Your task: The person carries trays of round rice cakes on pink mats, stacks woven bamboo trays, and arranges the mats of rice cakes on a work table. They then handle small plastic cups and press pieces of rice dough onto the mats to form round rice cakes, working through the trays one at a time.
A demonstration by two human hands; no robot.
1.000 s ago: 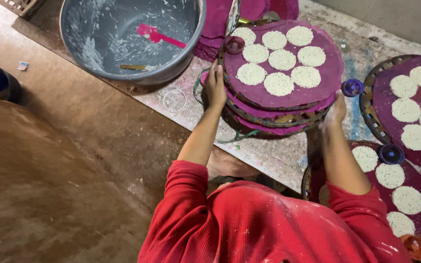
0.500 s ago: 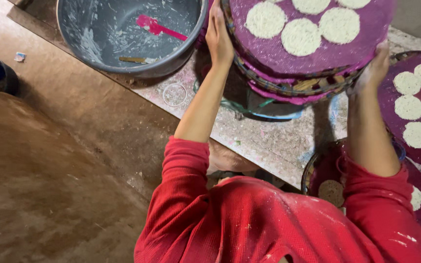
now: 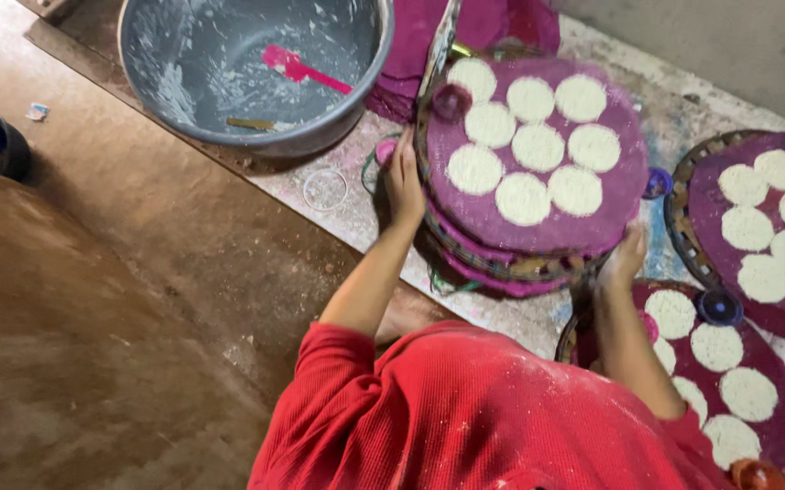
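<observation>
Now lower than half a second earlier, the stack of round purple cloth-covered woven trays (image 3: pixel 538 227) sat clamped between left hand (image 3: pixel 403 181) and right hand (image 3: pixel 622 259).

Purple cloth (image 3: pixel 501 227) dotted with white discs (image 3: pixel 522 198) — grey basin (image 3: pixel 320 136), pink spatula (image 3: pixel 297 68), red sleeves (image 3: pixel 338 354)

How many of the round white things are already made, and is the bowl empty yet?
Done: seven white discs fill the top purple tray, and two trays at the right are filled too. In hand: left hand and right hand grip that stack's edges. The grey basin holds only smears and a pink scoop.
</observation>
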